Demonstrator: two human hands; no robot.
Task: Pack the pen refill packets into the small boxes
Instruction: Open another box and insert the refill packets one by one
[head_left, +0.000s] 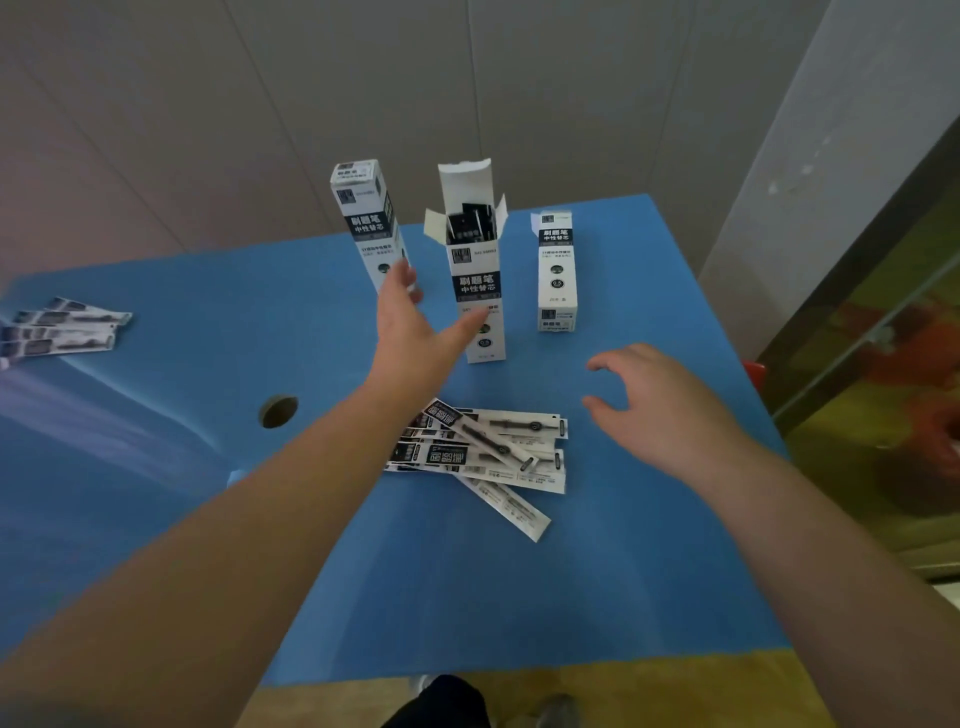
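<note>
- Head view: I see a blue table (649, 571) with three white refill boxes standing upright along its far half.
- The left box (366, 218) is closed and leans slightly; the middle box (475, 280) has its top flaps open, with dark packet ends showing inside; the right box (557, 270) is closed and shorter in view.
- The left hand (410, 322) reaches between the left and middle boxes, fingers spread and holding nothing; I cannot tell whether it touches either box.
- The right hand (660, 405) hovers over bare table, fingers loosely curled apart, empty.
- A loose pile of pen refill packets (488, 452) lies near the middle of the table, between the forearms.
- A second small group of packets (57, 330) lies at the far left edge.
- A round hole (279, 410) sits in the tabletop left of the left forearm.
</note>
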